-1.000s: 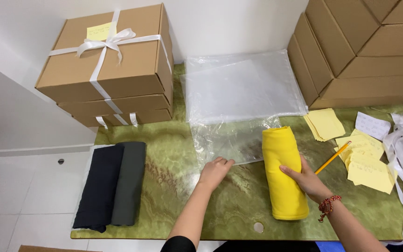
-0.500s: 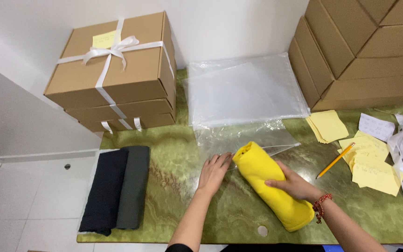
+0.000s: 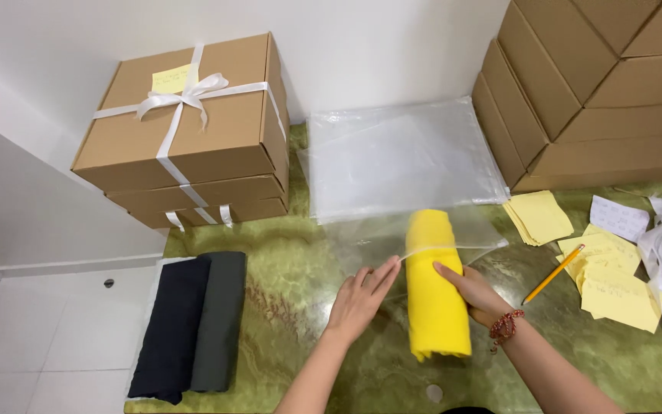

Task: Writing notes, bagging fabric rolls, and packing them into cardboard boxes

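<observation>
Landmark: the rolled yellow cloth bundle [image 3: 437,287], lying lengthwise on the green marbled tabletop [image 3: 293,284], its far end entering the mouth of a clear plastic bag [image 3: 423,234]. The left hand [image 3: 362,297], just left of the bundle, is pinching the bag's near lip with extended fingers, apparently holding the mouth open; the right hand [image 3: 475,291], on the bundle's right flank, is gripping the cloth with curled fingers, seemingly steadying it toward the opening. Counts: one yellow bundle; two folded dark cloths, one black [image 3: 168,326] and one grey [image 3: 220,318], lying well left of it; a stack of clear bags [image 3: 400,157] beyond it; three ribbon-tied brown cardboard boxes [image 3: 185,126] far left; one orange pencil [image 3: 555,273] to the right among yellow paper notes [image 3: 614,291].
</observation>
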